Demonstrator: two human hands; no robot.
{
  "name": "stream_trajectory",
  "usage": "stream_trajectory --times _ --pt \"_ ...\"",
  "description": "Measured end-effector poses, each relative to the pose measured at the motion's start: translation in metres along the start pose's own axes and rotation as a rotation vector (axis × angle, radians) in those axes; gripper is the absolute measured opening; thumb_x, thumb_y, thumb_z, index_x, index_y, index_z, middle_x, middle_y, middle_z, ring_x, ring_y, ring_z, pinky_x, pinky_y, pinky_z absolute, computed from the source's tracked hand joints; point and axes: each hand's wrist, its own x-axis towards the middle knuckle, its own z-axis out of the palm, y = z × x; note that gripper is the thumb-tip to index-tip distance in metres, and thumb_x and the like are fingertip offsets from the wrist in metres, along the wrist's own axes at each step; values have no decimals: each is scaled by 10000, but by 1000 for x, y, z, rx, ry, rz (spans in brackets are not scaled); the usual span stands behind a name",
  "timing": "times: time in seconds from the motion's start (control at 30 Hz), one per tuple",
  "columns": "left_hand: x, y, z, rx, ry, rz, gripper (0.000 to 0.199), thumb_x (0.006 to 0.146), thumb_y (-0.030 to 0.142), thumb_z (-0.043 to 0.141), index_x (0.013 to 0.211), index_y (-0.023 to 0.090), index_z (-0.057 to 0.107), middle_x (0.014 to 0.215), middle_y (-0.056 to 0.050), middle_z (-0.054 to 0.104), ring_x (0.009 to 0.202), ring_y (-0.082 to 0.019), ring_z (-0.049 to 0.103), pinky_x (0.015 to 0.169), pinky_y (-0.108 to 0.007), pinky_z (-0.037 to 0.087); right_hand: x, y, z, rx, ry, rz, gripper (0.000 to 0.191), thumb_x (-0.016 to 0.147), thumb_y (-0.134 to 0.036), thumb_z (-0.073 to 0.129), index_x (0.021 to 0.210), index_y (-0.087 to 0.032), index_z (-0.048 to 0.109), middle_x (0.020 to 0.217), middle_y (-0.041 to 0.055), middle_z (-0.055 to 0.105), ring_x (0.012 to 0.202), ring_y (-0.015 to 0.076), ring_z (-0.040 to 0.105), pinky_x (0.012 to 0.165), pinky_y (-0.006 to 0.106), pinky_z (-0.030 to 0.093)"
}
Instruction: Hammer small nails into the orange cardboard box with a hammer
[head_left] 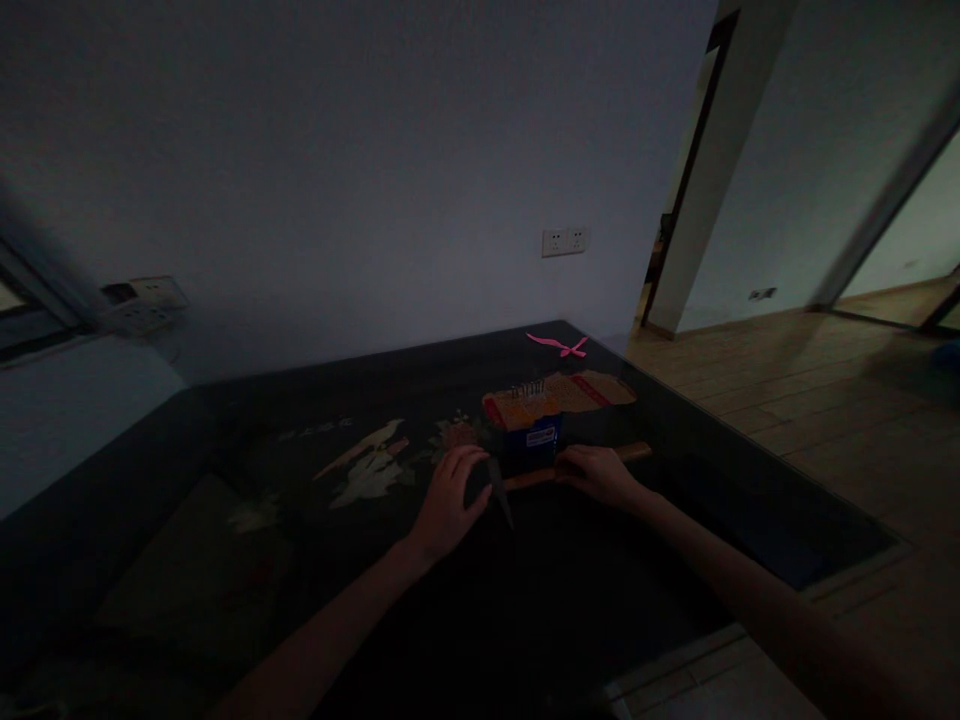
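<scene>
My left hand (446, 500) is over the dark tabletop, its fingers stretched forward and the thumb apart. Its fingertips and thumb come up to a thin, dark grey pointed strip (501, 492), whose tip points toward me; whether they touch it is too dim to tell. The fingers of my right hand (595, 473) curl over a narrow wooden stick (531, 479), which shows on both sides of the hand. Just behind the stick stands a blue box (533, 440) with a pale label. Behind the box, a tan and red piece (592, 391) bears several small upright dark pins (529, 387).
A pink ribbon (559, 347) lies near the table's far corner. The dark tabletop (480, 620) has a bird and flower picture (371, 460) on its left. A white wall with a socket (565, 242) rises behind; wooden floor (772, 390) extends at right.
</scene>
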Motion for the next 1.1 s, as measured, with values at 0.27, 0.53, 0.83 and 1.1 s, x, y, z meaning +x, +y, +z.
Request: stream_trajectory --times 0.27,0.53,0.83,1.1 --pt "-27 -11 24 18 -281 -12 543 845 386 469 1351 248 328 1407 -57 376 1282 -218 350 1074 -424 305 10 13 -1 2 -28 -14 235 814 -328 560 989 -189 632 978 73 680 869 209 629 736 305 455" --pt "-29 -19 28 19 -329 24 592 853 417 456 1395 295 252 1459 -29 301 1328 -221 288 1096 -454 263 13 16 -1 3 -40 -15 232 810 -324 566 987 -188 630 987 78 678 883 212 624 753 312 454" --pt "-30 -23 33 20 -335 8 606 848 444 455 1399 295 250 1465 -29 286 1343 -232 251 1094 -468 266 15 19 4 20 -30 -41 216 811 -328 570 972 -194 623 936 62 680 838 193 628 717 285 454" --pt "-29 -21 32 42 -352 2 605 854 439 450 1400 269 252 1462 -42 293 1342 -234 251 1094 -462 264 16 22 8 30 2 -76 213 821 -321 558 977 -191 623 965 73 669 856 203 615 733 305 451"
